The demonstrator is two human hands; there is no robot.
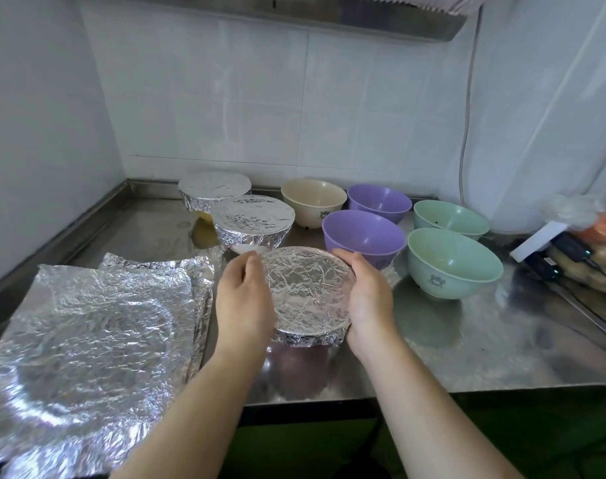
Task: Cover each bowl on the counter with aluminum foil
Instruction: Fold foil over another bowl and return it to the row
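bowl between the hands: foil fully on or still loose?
On. Foil lies flat across the bowl between the hands, its edge folded down the near rim; both hands cup its sides. Far rim hidden.

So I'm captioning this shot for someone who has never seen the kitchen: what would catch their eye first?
Both hands, left hand and right hand, cup the sides of a foil-covered bowl at the counter's front centre. Left of it lies a stack of crinkled foil sheets. Behind stand two more wrapped bowls, and to the right five uncovered ones: a cream bowl, two purple bowls and two green bowls.
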